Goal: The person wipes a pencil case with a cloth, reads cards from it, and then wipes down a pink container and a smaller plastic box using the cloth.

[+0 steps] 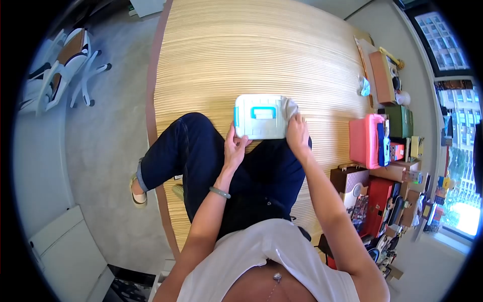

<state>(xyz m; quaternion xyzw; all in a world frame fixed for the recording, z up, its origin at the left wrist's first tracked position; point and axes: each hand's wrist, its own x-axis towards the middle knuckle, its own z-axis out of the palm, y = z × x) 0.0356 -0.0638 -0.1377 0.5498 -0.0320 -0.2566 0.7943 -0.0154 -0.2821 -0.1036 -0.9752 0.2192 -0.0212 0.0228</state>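
Observation:
A white plastic storage box [260, 129] with a blue handle on its lid and a blue latch on its left side is held up over my lap. My left hand [235, 147] grips its lower left corner, thumb on the near edge. A greenish bangle circles that wrist. At the box's right side my right hand [298, 132] holds a crumpled light grey cloth [290, 107] against the edge. Part of the cloth is hidden behind my fingers. The lid looks closed, so what the box holds cannot be seen.
I sit on a bed-like platform covered by a woven mat [251, 55] with a brown border [152, 95]. Along the right stand a pink case [363, 141], a brown bag [349, 181], red boxes and many small items below a window. A white chair [75, 60] stands on the grey floor at left.

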